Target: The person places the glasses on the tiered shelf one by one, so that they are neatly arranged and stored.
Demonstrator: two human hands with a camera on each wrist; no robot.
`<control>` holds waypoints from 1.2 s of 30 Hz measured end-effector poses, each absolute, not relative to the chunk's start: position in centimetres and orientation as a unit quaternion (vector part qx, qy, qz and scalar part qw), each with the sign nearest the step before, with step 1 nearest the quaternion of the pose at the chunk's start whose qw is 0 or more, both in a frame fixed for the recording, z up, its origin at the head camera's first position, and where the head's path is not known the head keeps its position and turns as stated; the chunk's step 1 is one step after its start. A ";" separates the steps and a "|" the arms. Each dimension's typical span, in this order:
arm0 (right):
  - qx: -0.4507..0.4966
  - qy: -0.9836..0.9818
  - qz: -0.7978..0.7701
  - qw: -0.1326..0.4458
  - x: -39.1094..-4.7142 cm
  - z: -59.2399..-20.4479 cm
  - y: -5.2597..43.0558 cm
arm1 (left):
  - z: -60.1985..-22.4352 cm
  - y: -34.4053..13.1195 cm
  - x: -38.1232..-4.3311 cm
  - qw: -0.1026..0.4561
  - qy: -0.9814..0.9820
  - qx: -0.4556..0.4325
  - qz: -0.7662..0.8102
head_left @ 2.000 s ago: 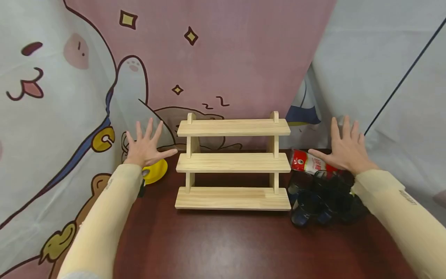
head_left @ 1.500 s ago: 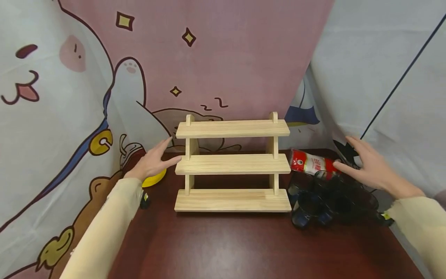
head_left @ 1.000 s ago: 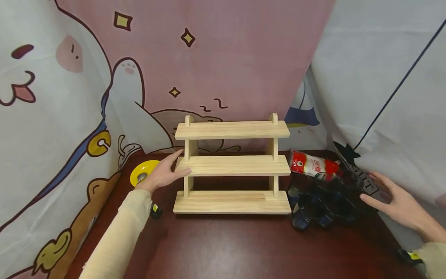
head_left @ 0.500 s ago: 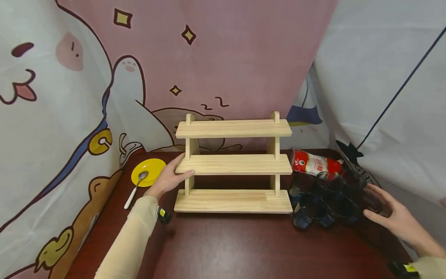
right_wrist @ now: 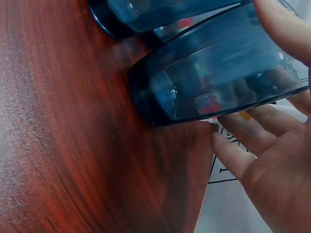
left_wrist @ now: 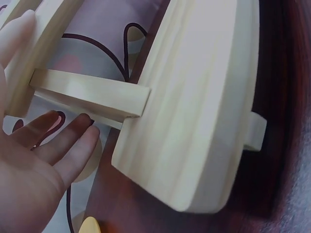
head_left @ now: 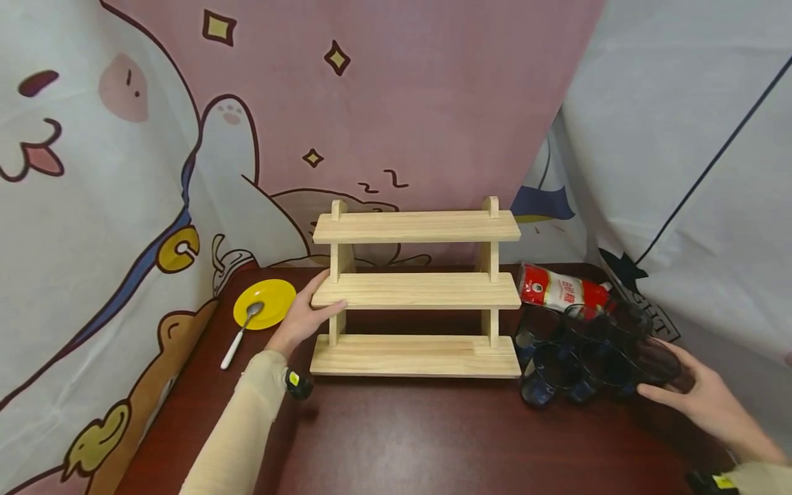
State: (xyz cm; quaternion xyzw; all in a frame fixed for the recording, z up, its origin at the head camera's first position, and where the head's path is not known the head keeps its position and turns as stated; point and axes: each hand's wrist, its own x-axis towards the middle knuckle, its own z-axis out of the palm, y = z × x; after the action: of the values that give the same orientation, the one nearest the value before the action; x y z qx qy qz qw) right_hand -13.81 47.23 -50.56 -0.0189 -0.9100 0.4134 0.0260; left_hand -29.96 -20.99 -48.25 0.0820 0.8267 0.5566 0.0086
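Observation:
A three-tier wooden display shelf (head_left: 414,290) stands at the middle of the table in the head view. My left hand (head_left: 300,317) holds the left end of its middle board, thumb at the front edge and forefinger toward the back. The left wrist view shows the other fingers (left_wrist: 73,150) reaching out below that board. On the right, my right hand (head_left: 708,399) is around a dark blue drinking glass (right_wrist: 194,82), the rightmost of a cluster. Its thumb (right_wrist: 286,29) overlaps the near side near the rim; the other fingers lie along the far side.
Several more blue glasses (head_left: 547,378) stand close together between the shelf and my right hand. A red and white packet (head_left: 563,290) lies behind them. At left, a yellow plate (head_left: 272,306) holds a white-handled spoon (head_left: 232,349). Printed cloth (head_left: 433,103) hangs behind and beside the table.
Both hands have come down from a raised, spread pose. The left moved right onto the shelf's middle board; the right moved out, then down and in around the rightmost glass.

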 end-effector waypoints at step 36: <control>-0.071 -0.850 0.469 0.229 -11.7 -50.0 46.2 | -48.4 -20.6 -29.7 0.011 0.784 0.078 0.616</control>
State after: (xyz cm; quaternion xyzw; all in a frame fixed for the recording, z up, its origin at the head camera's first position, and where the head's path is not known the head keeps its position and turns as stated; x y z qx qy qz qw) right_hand -11.66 46.19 -49.99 -0.0709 -0.8504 0.4685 0.2285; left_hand -29.70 -20.62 -48.42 0.0783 0.7840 0.6157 0.0111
